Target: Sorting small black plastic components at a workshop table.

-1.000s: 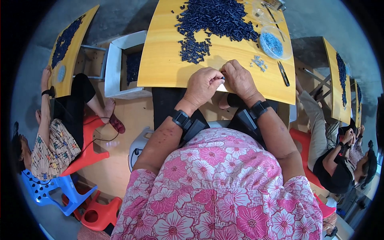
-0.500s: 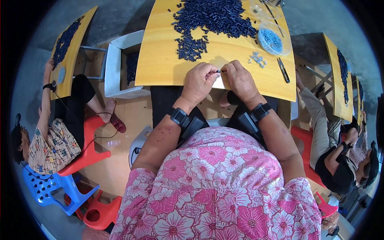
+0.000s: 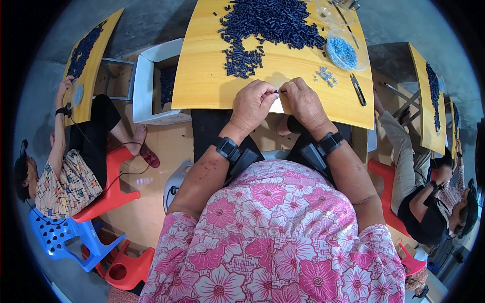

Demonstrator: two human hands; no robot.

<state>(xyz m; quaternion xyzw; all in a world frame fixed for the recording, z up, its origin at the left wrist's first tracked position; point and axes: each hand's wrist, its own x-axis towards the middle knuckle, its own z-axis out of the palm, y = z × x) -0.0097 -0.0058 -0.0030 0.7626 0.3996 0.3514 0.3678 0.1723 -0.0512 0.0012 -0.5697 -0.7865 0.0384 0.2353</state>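
**Small part pinched over the table edge: watch for a drop**

Your left hand (image 3: 255,103) and right hand (image 3: 303,101) meet at the near edge of the yellow table (image 3: 202,81), fingertips pressed together around a tiny dark piece (image 3: 277,92) held between them. It is too small to tell its exact shape, or whether two pieces are being joined. Both hands pinch it, and a bit of white paper (image 3: 276,106) shows just under them.

The main risk, as I judge it, is where you hold it. The pinch sits right above the table's near edge, so if a fingertip slips, the piece may fall past the edge onto your lap or the floor instead of the tabletop. Working a little farther in over the table would guard against that.

Just beyond your right hand lies a loose cluster of small silvery bits (image 3: 325,76), and beside it a dark pair of snips (image 3: 357,90). A sweep of your right wrist could scatter the bits or knock the snips toward the edge.

Farther out, the heap of dark blue pieces (image 3: 268,25) spreads wide, with strays near your left hand; an elbow nudge could push some off. The clear bowl of pale blue bits (image 3: 344,50) stands close to the far right rim and could tip if bumped.
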